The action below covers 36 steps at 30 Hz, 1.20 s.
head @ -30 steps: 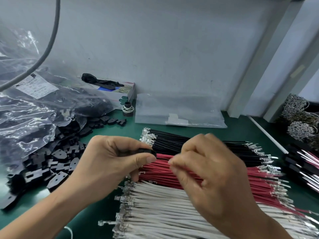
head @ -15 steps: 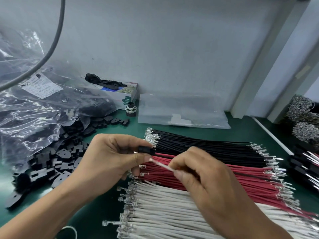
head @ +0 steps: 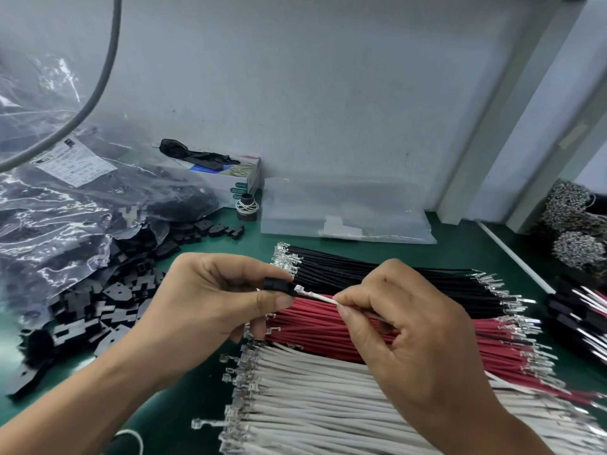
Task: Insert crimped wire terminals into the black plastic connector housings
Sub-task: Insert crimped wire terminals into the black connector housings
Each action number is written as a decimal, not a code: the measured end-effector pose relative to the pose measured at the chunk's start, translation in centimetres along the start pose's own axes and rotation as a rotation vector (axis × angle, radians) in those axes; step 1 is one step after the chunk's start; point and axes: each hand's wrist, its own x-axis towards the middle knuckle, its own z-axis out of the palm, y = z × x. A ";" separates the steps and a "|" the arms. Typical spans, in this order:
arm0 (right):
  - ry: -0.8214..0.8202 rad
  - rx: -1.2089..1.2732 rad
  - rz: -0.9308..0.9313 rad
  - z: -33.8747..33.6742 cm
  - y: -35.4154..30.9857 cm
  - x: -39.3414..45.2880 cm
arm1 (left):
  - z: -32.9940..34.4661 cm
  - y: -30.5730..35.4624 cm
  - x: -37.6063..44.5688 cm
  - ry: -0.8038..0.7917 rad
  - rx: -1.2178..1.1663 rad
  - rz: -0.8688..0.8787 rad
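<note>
Item 1: green work mat (head: 203, 399), which I am seeing spread under everything on the bench.

Item 2: clear plastic bag (head: 65, 205) of black parts, lying at far left, with loose black connector housings (head: 108, 300) spilling from its mouth onto the mat.

Item 3: three wire bundles lying side by side at centre right. The white wires (head: 328, 408) are lying nearest me, the red wires (head: 331, 326) in the middle, the black wires (head: 361, 274) farthest, all with metal terminals at both ends.

Item 4: flat clear bag (head: 345, 211) resting against the back wall, beside a small cardboard box (head: 243, 178).

Item 5: left hand (head: 203, 307), fingers curling in, thumb and forefinger pinching one black housing (head: 274, 285) above the wire bundles.

Item 6: right hand (head: 417, 339), thumb and forefinger pinching a single white wire (head: 323, 298) just behind its tip.

Item 7: the crimped terminal (head: 300, 289) on that wire, which I am seeing right at the housing's open end; I cannot tell whether it is entering.
</note>
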 end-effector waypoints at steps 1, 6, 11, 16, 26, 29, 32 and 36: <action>0.003 -0.012 -0.016 0.1 0.0 0.0 | 0.0 0.0 0.0 0.000 -0.002 -0.002; -0.014 0.029 -0.009 0.2 -0.1 -0.2 | 0.2 0.0 -0.1 -0.012 -0.011 0.000; -0.014 0.047 0.060 0.1 -0.4 -0.1 | 0.3 0.1 -0.3 -0.040 -0.002 0.021; -0.008 -0.052 -0.013 -0.1 -0.4 0.0 | 0.2 0.4 -0.3 -0.101 0.020 0.050; -0.019 -0.014 -0.038 0.4 -0.1 -0.1 | 0.4 -0.3 -0.8 -0.053 0.250 0.165; 0.005 -0.025 -0.064 1.0 -0.1 -0.1 | 0.6 -0.3 -0.8 -0.018 0.325 0.220; -0.025 0.126 -0.010 1.6 0.0 -0.4 | 0.4 -0.1 -0.9 -0.104 0.263 0.181; -0.050 0.157 0.038 1.2 0.3 -0.4 | 0.1 0.0 -0.6 -0.128 0.225 0.152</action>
